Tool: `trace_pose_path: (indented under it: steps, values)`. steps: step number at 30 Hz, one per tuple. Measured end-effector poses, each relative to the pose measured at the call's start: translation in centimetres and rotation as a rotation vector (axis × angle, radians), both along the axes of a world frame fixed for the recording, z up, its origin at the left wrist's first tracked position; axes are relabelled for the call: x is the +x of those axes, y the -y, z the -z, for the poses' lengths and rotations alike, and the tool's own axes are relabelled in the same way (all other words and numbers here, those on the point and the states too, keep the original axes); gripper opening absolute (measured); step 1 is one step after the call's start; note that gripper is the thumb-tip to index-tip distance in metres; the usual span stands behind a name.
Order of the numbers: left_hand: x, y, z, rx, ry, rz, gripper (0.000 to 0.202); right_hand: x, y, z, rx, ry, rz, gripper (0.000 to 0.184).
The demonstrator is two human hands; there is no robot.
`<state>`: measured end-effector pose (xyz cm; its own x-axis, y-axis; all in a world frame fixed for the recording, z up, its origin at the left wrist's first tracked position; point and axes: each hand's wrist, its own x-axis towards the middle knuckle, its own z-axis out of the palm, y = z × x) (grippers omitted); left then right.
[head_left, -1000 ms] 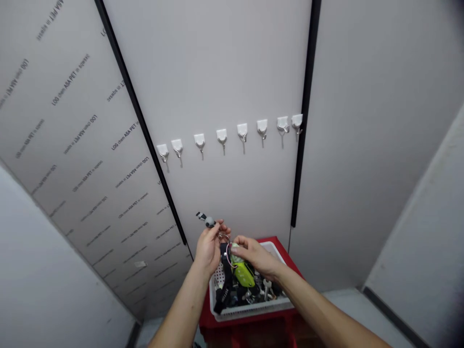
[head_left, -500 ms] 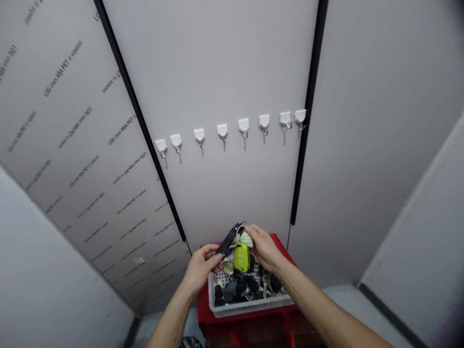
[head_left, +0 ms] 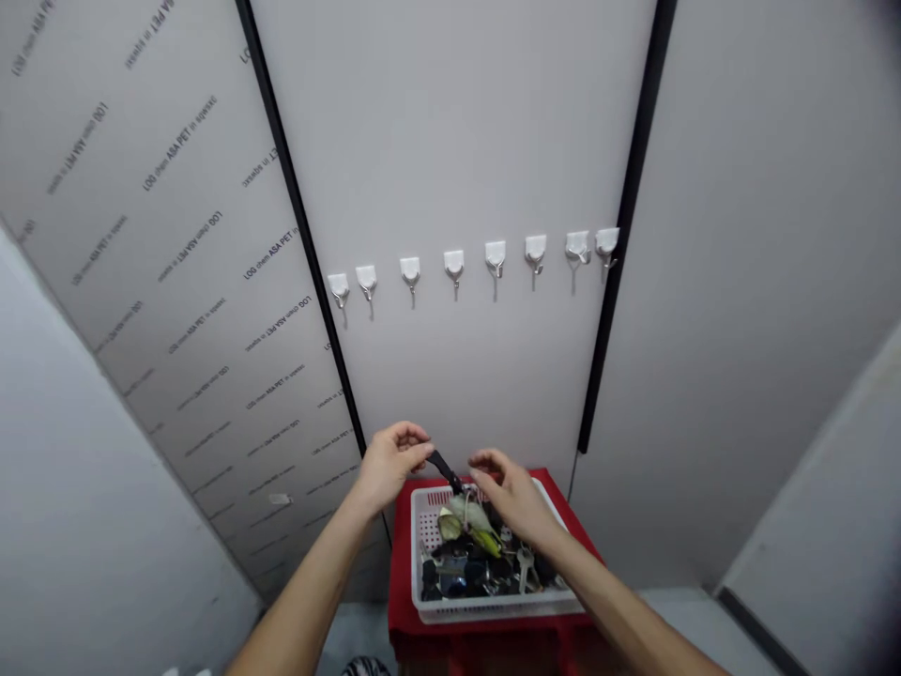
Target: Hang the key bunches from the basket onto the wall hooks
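Observation:
My left hand (head_left: 389,462) pinches the end of a black strap (head_left: 445,469) just above the back left corner of a white basket (head_left: 493,606). From the strap hangs a key bunch with a lime-green fob (head_left: 473,521), which rests on the pile of keys in the basket. Beside the strap, my right hand (head_left: 511,488) hovers over the basket with its fingers loosely curled and nothing visible in them.
The basket sits on a red stool (head_left: 573,526) against a grey wall panel. A row of several white adhesive hooks (head_left: 454,264) runs across the panel at mid height, all bare. Black vertical strips (head_left: 619,244) border the panel.
My right hand has let go of the key bunch, which has dropped onto the basket pile. My left hand now holds the strap end higher up.

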<state>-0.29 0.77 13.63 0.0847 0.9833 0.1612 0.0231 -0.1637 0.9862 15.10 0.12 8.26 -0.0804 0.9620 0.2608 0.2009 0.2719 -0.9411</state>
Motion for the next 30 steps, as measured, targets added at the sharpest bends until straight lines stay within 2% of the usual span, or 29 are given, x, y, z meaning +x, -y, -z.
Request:
trace_pose_path:
  steps: [2, 4, 9, 12, 15, 18, 21, 23, 26, 30]
  values:
    - [0.5, 0.0, -0.6, 0.031, -0.066, 0.036, 0.01, -0.7, 0.0, -0.9, 0.074, 0.047, -0.091, 0.022]
    - [0.7, -0.1, -1.2, 0.073, -0.118, 0.048, 0.009, -1.5, 0.0, -1.8, 0.096, 0.084, -0.183, 0.017]
    - [-0.6, -0.2, -2.5, 0.123, -0.216, 0.02, 0.009, -3.3, -0.6, -3.4, 0.101, 0.095, -0.18, 0.02]
    - [-2.0, 0.0, -3.3, 0.075, -0.134, 0.107, 0.009, -4.0, -1.1, -4.3, 0.077, -0.018, -0.253, 0.022]
    - [-3.0, 0.2, -4.3, 0.08, -0.014, 0.174, 0.013, -5.0, -1.7, -5.5, -0.043, -0.206, -0.362, 0.025]
    - [-3.3, 0.2, -5.6, 0.15, 0.051, 0.085, 0.01, -6.2, -2.1, -7.2, -0.095, -0.321, -0.443, 0.026]
    - [-3.4, 0.1, -7.0, 0.204, 0.096, 0.032, 0.021, -7.6, -2.4, -8.6, -0.057, -0.34, -0.465, 0.026]
    - [-3.6, 0.0, -7.7, 0.227, 0.087, -0.021, 0.019, -8.2, -2.6, -9.3, -0.038, -0.33, -0.491, 0.025]
    - [-4.0, -0.1, -8.2, 0.248, 0.083, -0.103, 0.012, -8.7, -2.8, -9.9, -0.03, -0.292, -0.528, 0.024]
    - [-4.6, -0.5, -8.0, 0.255, 0.14, -0.165, 0.015, -9.0, -2.8, -10.4, 0.001, -0.257, -0.487, 0.025]
